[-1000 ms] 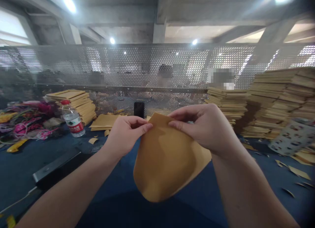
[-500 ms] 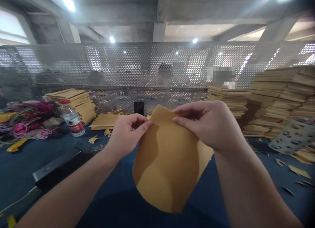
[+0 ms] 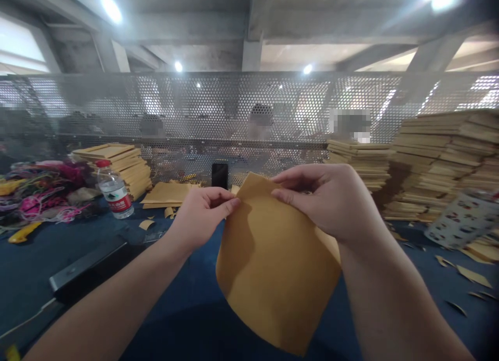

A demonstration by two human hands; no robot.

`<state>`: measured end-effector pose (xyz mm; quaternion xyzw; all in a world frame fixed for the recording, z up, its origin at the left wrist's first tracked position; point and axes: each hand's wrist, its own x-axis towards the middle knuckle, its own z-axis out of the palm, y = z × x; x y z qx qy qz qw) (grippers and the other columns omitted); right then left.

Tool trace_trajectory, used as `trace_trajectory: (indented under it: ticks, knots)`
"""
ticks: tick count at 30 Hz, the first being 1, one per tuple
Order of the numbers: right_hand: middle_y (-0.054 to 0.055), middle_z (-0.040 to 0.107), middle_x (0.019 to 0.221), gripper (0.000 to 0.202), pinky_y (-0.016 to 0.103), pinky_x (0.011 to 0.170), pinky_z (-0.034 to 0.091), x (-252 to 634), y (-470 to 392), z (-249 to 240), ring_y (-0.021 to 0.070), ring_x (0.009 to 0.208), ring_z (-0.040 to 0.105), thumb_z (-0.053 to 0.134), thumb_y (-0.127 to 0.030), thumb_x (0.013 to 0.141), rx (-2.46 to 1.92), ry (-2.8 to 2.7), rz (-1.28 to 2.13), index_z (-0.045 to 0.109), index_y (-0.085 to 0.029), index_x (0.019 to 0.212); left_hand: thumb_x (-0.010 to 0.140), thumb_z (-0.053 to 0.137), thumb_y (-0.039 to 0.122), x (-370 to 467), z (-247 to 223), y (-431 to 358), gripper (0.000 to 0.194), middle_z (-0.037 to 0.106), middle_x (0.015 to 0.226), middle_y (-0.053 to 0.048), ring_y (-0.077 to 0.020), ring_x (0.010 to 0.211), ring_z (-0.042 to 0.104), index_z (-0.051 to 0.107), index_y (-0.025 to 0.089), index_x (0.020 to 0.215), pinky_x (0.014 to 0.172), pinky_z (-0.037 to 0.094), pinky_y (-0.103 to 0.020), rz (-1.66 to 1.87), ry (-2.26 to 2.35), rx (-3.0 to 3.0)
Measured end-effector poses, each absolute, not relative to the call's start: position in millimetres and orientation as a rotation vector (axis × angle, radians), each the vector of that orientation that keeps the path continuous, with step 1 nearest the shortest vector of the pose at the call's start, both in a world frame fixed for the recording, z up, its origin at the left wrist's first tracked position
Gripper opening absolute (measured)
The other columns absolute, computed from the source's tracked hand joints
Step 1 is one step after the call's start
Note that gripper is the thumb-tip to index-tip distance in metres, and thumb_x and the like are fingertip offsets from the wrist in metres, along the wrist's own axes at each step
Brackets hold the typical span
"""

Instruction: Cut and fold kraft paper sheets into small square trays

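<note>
A sheet of brown kraft paper [image 3: 278,262] hangs in front of me, curved, with its lower end spread over the blue tabletop. My left hand [image 3: 206,213] pinches its upper left edge between thumb and fingers. On the upper right edge, my right hand [image 3: 317,197] grips it with the thumb in front and the fingers behind. Part of the paper shows behind the right wrist. The right fingertips are partly hidden by the sheet.
Tall stacks of brown paper pieces [image 3: 436,158] stand at the right, beside a patterned container [image 3: 463,218]. At left are a water bottle [image 3: 116,192], tangled threads [image 3: 37,192], a yellow-handled cutter [image 3: 24,232] and a black box [image 3: 88,270]. A perforated metal screen [image 3: 230,101] runs behind.
The lower end of the brown paper has swung right and downward, and it looks flatter. Both hands keep their hold and sit slightly lower in view.
</note>
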<state>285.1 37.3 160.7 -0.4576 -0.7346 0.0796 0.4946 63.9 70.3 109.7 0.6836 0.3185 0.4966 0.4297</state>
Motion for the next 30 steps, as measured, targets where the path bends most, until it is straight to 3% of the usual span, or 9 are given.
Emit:
trace_trajectory:
  ticks: [8,15,21,30]
  knots:
    - [-0.003,0.075,0.077,0.011,0.024,0.06,0.055,284.1,37.0,159.3,0.0146,0.069,0.07,0.076,-0.025,0.075,-1.09,-1.823,0.178,0.076,-0.029,0.086,0.084,0.073,0.037,60.3,111.6,70.4,0.013,0.075,0.085,0.001,-0.0121,0.079,0.068,0.076,0.025,0.086,0.071,0.053,-0.021,1.254,0.807,1.752]
    - [-0.001,0.074,0.076,0.01,0.027,0.06,0.054,283.3,36.8,160.1,0.0163,0.069,0.069,0.075,-0.024,0.076,-1.078,-1.86,0.188,0.075,-0.026,0.086,0.083,0.073,0.036,60.7,109.8,69.7,0.015,0.073,0.077,0.0,-0.0119,0.073,0.066,0.074,0.021,0.08,0.066,0.052,-0.021,1.337,0.809,1.77]
    - [0.0,0.074,0.076,0.01,0.029,0.061,0.054,280.8,35.1,160.8,0.0178,0.069,0.069,0.073,-0.029,0.077,-1.11,-1.905,0.244,0.075,-0.025,0.086,0.084,0.071,0.038,61.0,113.1,66.0,0.018,0.073,0.083,-0.001,-0.0146,0.077,0.066,0.074,0.021,0.088,0.067,0.052,-0.024,1.389,0.863,1.875]
    - [-0.001,0.073,0.076,0.011,0.028,0.061,0.052,278.0,34.5,160.1,0.0169,0.07,0.068,0.073,-0.031,0.078,-1.136,-1.943,0.286,0.074,-0.026,0.087,0.087,0.067,0.038,57.7,116.3,61.0,0.018,0.071,0.08,-0.001,-0.0142,0.074,0.064,0.072,0.021,0.085,0.064,0.05,-0.024,1.374,0.969,1.987]
